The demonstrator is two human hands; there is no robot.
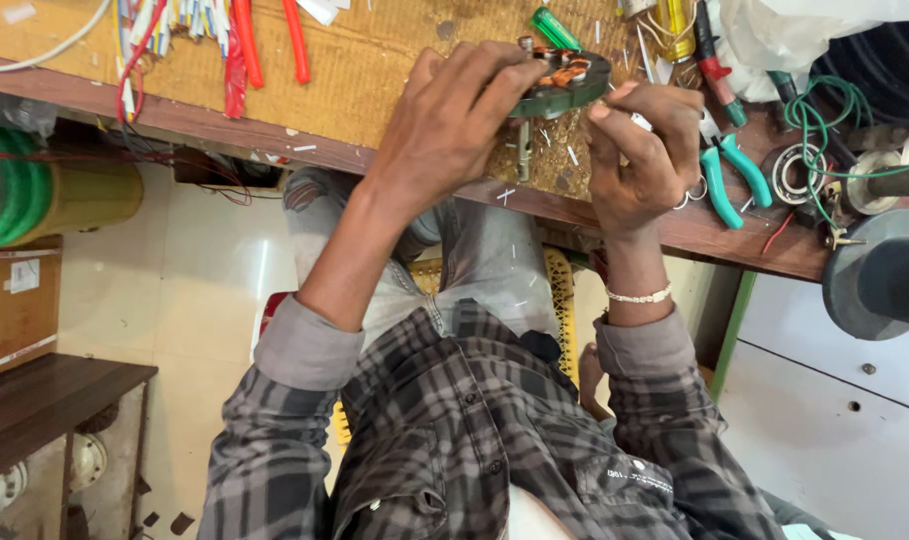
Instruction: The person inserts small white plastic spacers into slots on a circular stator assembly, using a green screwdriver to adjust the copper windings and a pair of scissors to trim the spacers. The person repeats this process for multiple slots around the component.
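Clearly both hands meet on one round part, a dark green stator (564, 85) with copper-coloured windings in its middle, held just above the far side of the wooden workbench (374, 70). The left hand (454, 130) lies over its near-left rim with the fingers curled and closed around the edge; this grip seems to steady the disc and keep it level, so that the windings face where the person can see them. The right hand (649, 150) is closed on the right rim, thumb pressing from the side, and I judge that it works at the edge of the windings (the fingertips hide the exact contact, so I cannot tell whether a wire is pinched there). A thin metal shaft (523, 140) hangs down from the disc toward the bench; probably this is why the part is held up and not laid flat.

Just beside the right hand rest pliers with teal handles (734, 170), near enough to be taken quickly. Behind the stator a green lighter (554, 28) lies on the bench. At the far left, bundles of red sleeving (264, 40) and mixed coloured wires lie well apart from the hands. To the right, green wire (824, 110) loops around small coils. Short white scraps of insulation are scattered on the bench surface and on the person's grey trousers (484, 250).
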